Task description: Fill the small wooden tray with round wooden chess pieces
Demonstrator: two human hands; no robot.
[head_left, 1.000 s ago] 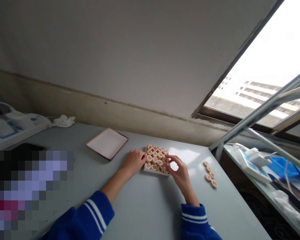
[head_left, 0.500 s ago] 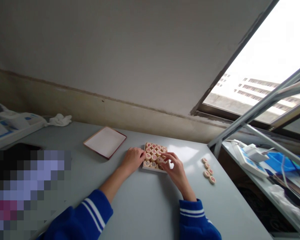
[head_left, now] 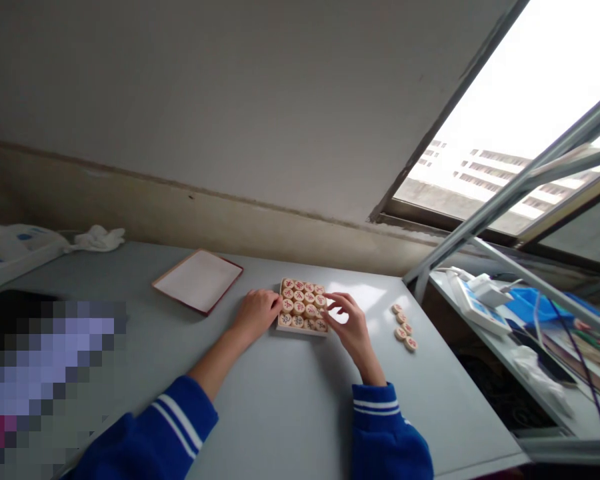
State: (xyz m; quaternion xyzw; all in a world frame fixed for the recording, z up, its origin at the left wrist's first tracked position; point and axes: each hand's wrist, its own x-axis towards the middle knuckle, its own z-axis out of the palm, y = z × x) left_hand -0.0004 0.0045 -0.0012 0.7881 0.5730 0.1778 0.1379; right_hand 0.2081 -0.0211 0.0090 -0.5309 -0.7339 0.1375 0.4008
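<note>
A shallow box (head_left: 303, 332) of round wooden Chinese chess pieces (head_left: 299, 295) lies on the grey table, its pieces in rows with red characters and, in the front row, dark ones. My left hand (head_left: 257, 313) is at the box's left side, fingers curled against the edge with the thumb by the rim. At the right side is my right hand (head_left: 349, 322), its thumb and fingers bent and apart, tips at the right-hand pieces and edge. No piece shows between them. Several loose chess pieces (head_left: 401, 333) lie on the table to the right.
The box lid (head_left: 199, 280) lies inside up on the left. A dark object (head_left: 20, 310) and a white power strip (head_left: 25, 247) are farther left. A metal bar (head_left: 473, 220) slants by the table's right edge, beside another surface with cables and a blue tray (head_left: 545, 303).
My right hand's fingers have drawn back from over the pieces to the box's right edge, uncovering the pieces there. My left hand stays at the box. The view has shifted slightly right.
</note>
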